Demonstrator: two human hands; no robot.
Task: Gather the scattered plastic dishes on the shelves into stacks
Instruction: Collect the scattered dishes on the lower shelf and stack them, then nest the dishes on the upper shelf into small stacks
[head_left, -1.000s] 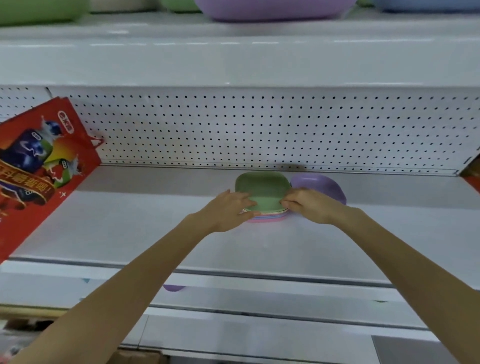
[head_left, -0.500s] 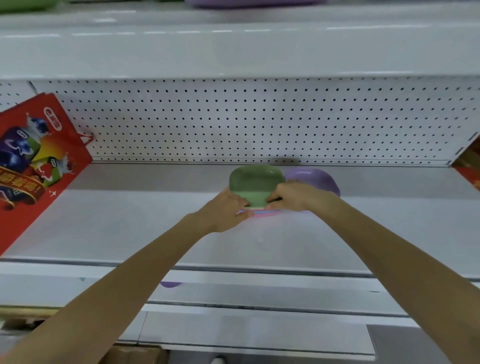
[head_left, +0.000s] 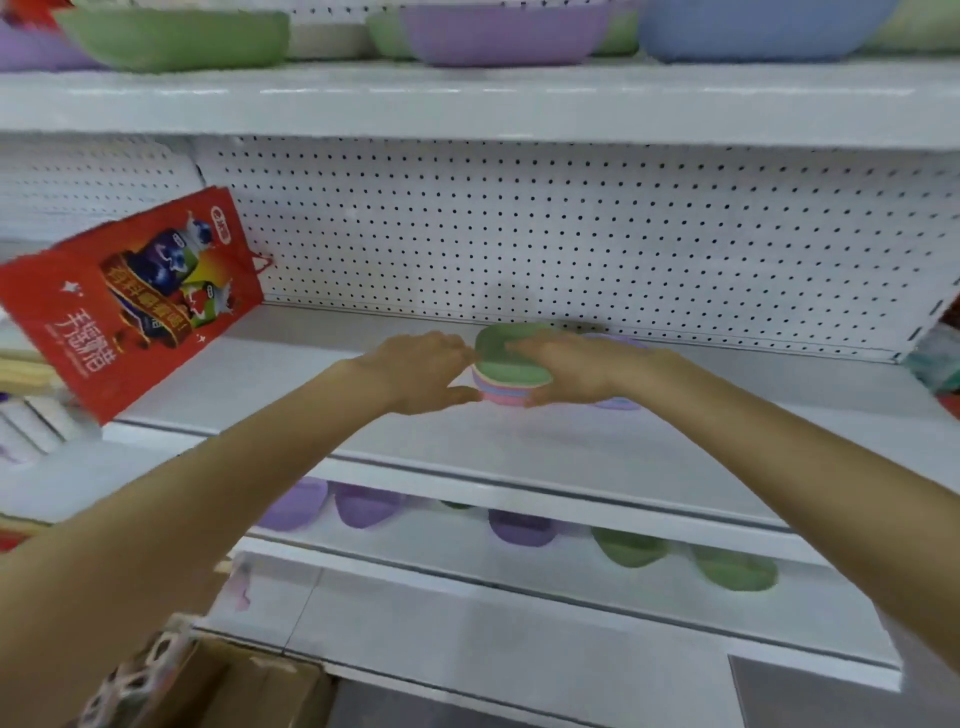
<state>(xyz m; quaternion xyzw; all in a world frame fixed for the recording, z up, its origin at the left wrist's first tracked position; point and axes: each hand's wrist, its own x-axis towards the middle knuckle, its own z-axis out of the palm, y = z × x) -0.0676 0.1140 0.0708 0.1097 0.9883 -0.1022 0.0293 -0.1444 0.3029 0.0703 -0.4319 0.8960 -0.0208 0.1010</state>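
Note:
A stack of plastic dishes (head_left: 511, 374), green on top with pink, blue and purple layers beneath, sits on the white middle shelf (head_left: 311, 400). My left hand (head_left: 415, 371) grips its left side, fingers at the rim and thumb low. From the right, my right hand (head_left: 587, 364) holds the stack, fingers lying over the green top dish and thumb at the base. A purple dish (head_left: 618, 402) lies just right of the stack, mostly hidden by my right hand. Loose purple dishes (head_left: 366, 509) and green dishes (head_left: 628, 545) lie scattered on the shelf below.
A red printed bag (head_left: 130, 296) leans at the left end of the middle shelf. Large green (head_left: 176, 36), purple (head_left: 498, 31) and blue (head_left: 753, 28) bowls stand on the top shelf. A cardboard box (head_left: 249, 686) is on the floor at lower left.
Both hands have slid from the front edge of the green top dish to clasp the stack's sides. The view has swung so the lower shelf's dishes and the top shelf's bowls show.

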